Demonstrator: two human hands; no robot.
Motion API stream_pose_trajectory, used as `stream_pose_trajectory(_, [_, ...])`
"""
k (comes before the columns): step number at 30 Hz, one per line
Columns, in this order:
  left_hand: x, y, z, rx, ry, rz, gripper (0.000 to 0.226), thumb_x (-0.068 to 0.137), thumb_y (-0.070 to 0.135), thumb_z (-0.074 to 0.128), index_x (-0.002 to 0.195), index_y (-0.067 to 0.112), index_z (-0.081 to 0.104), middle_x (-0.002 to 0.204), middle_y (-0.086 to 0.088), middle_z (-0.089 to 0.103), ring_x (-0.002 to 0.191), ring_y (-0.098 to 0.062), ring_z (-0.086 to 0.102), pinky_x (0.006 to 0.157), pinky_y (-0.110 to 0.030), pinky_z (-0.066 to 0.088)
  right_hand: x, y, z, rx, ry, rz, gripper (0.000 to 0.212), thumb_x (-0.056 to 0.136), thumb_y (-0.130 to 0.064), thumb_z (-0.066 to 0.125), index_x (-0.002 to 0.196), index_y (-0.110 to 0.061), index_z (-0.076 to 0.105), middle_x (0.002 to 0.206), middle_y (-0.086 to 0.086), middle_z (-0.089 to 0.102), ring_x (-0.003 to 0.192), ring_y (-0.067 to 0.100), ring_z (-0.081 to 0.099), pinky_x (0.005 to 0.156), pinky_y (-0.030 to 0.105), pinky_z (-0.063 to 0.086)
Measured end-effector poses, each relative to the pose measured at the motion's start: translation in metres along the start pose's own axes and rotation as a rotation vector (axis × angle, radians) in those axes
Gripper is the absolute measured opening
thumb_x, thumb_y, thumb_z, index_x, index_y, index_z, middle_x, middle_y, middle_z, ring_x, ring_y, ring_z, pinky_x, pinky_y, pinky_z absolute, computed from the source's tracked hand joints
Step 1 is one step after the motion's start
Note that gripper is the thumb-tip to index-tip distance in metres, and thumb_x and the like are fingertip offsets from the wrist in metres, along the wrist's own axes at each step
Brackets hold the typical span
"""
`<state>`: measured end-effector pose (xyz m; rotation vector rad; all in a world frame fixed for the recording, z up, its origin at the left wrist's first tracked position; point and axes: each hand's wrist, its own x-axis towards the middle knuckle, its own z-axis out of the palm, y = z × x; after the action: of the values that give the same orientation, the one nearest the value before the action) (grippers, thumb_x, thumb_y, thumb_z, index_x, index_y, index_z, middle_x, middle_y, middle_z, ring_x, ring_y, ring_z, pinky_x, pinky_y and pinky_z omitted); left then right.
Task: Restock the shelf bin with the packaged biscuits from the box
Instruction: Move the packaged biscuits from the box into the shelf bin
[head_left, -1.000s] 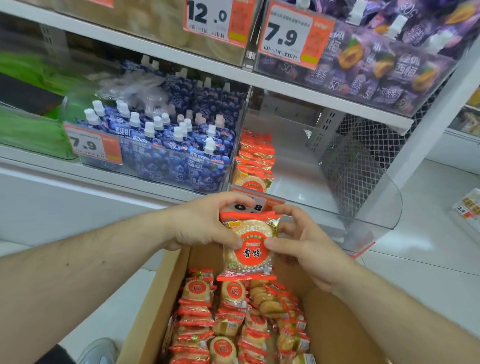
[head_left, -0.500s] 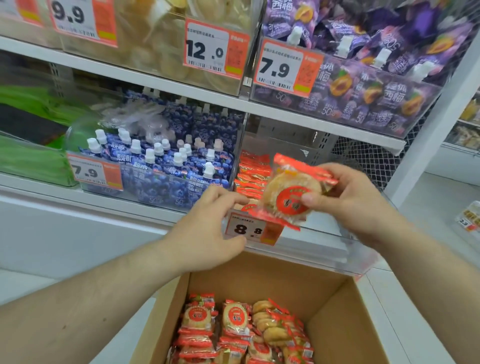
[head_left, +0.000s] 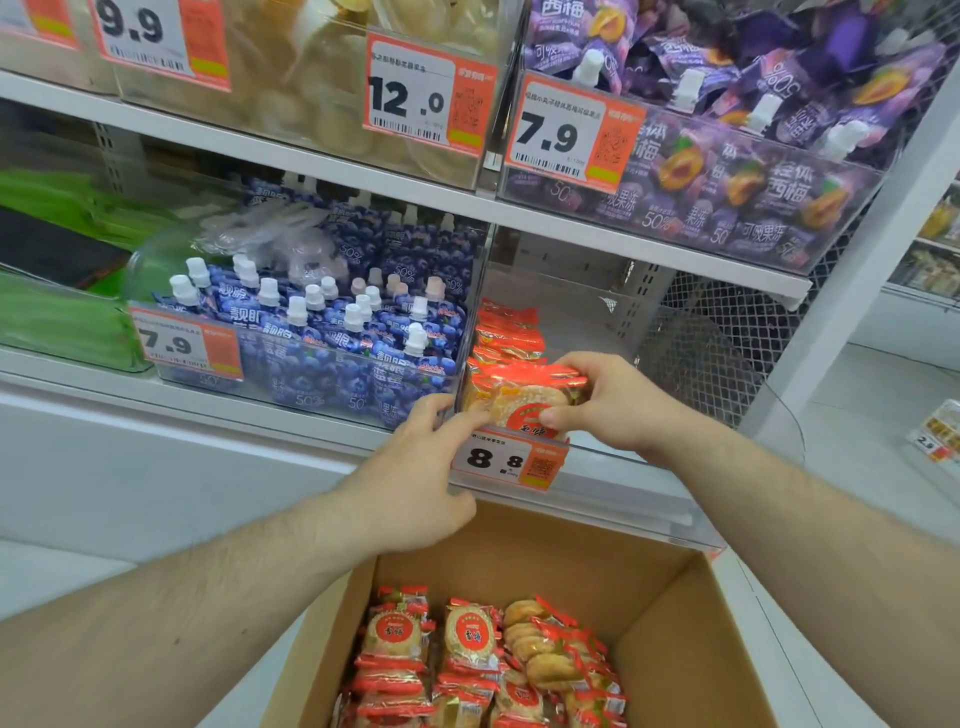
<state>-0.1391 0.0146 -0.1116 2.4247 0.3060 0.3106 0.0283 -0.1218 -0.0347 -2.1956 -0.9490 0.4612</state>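
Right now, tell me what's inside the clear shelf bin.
A row of biscuit packets along its left wall; the rest looks bare. The held packet and right hand cover the front.

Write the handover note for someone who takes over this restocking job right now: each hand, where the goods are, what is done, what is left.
Right hand: grips one biscuit pack at the clear shelf bin's front left corner.
Left hand: holds nothing, fingers resting by the 8.8 price tag.
Done: a short row of packs stands along the bin's left wall.
Left: release this pack; most of the bin is unfilled, and many packs remain in the cardboard box below.
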Motion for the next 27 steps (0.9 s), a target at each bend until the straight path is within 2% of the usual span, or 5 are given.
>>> stream_pose_trajectory(8, [-0.001, 0.000, -0.001, -0.013, 0.000, 0.003, 0.078, 0.084, 0.022, 0.063, 0.147, 0.043, 0.023, 0.148, 0.019, 0.010, 0.121, -0.017, 0.049, 0.091, -0.019, 0.039, 0.015, 0.001, 0.011, 0.103, -0.106, 0.223, 0.042, 0.080, -0.009, 0.074, 0.116, -0.018, 0.055, 0.085, 0.008, 0.067, 0.074, 0.023, 0.063, 0.070, 0.037, 0.054])
stream_pose_trajectory(12, [-0.001, 0.000, -0.001, -0.021, 0.003, 0.010, 0.079, 0.083, 0.022, 0.063, 0.147, 0.044, 0.022, 0.148, 0.019, 0.010, 0.124, -0.018, 0.046, 0.099, -0.026, 0.042, 0.016, 0.004, 0.008, 0.233, -0.098, 0.281, 0.028, 0.090, -0.029, 0.067, 0.108, -0.014, 0.054, 0.094, 0.010, 0.068, 0.068, 0.022, 0.065, 0.065, 0.033, 0.053])
stream_pose_trajectory(17, [-0.001, 0.002, 0.001, -0.030, 0.014, 0.009, 0.079, 0.083, 0.022, 0.064, 0.147, 0.042, 0.022, 0.146, 0.020, 0.010, 0.123, -0.018, 0.047, 0.100, -0.026, 0.045, 0.021, 0.002, 0.021, 0.143, -0.044, 0.303, 0.031, 0.085, -0.026, 0.074, 0.101, -0.016, 0.049, 0.087, 0.004, 0.070, 0.070, 0.016, 0.069, 0.058, 0.029, 0.056])
stream_pose_trajectory(22, [-0.001, -0.001, 0.002, -0.045, 0.025, 0.042, 0.079, 0.081, 0.019, 0.064, 0.147, 0.039, 0.024, 0.145, 0.016, 0.014, 0.130, -0.012, 0.039, 0.103, -0.024, 0.042, 0.026, -0.011, 0.026, 0.037, -0.079, 0.333, 0.027, 0.084, -0.027, 0.076, 0.077, -0.022, 0.050, 0.080, 0.004, 0.066, 0.076, 0.021, 0.068, 0.072, 0.037, 0.059])
stream_pose_trajectory(27, [-0.001, 0.001, 0.003, -0.065, 0.028, 0.038, 0.079, 0.081, 0.017, 0.064, 0.146, 0.039, 0.025, 0.143, 0.018, 0.014, 0.129, -0.007, 0.037, 0.102, -0.019, 0.039, 0.035, -0.012, 0.023, 0.057, -0.203, 0.422, 0.031, 0.085, -0.026, 0.073, 0.108, -0.006, 0.065, 0.094, 0.013, 0.073, 0.079, 0.028, 0.072, 0.074, 0.039, 0.059])
